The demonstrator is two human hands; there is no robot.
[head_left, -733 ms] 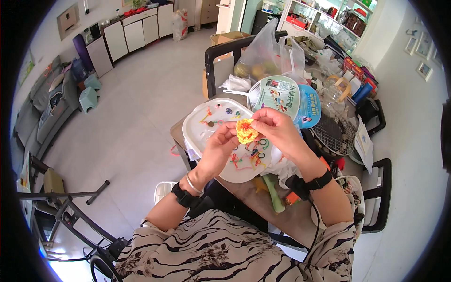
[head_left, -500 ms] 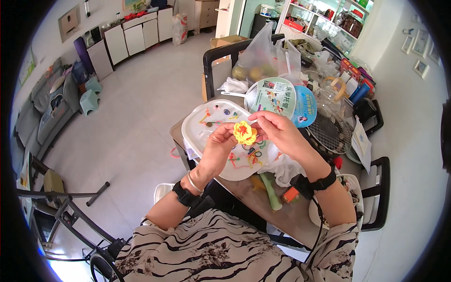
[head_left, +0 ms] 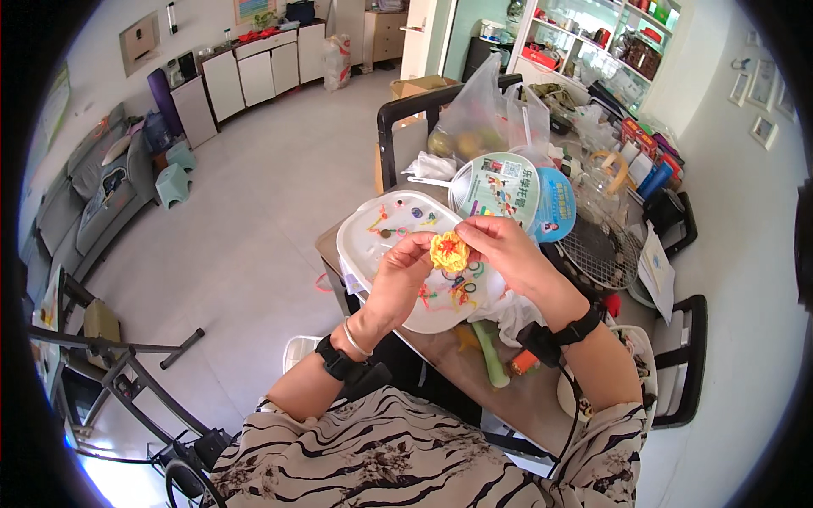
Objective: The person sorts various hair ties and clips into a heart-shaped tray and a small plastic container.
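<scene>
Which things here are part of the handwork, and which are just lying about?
Part of it:
- yellow flower, between left hand and right hand
- probably the white tray beneath, with small coloured bits on it

Just lying about, it seems:
- green fan
- blue fan
- clear plastic bag
- wire mesh
- stool

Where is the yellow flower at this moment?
In the head view, just right of centre, the yellow flower is held between the left hand and the right hand, over the white tray.
</scene>
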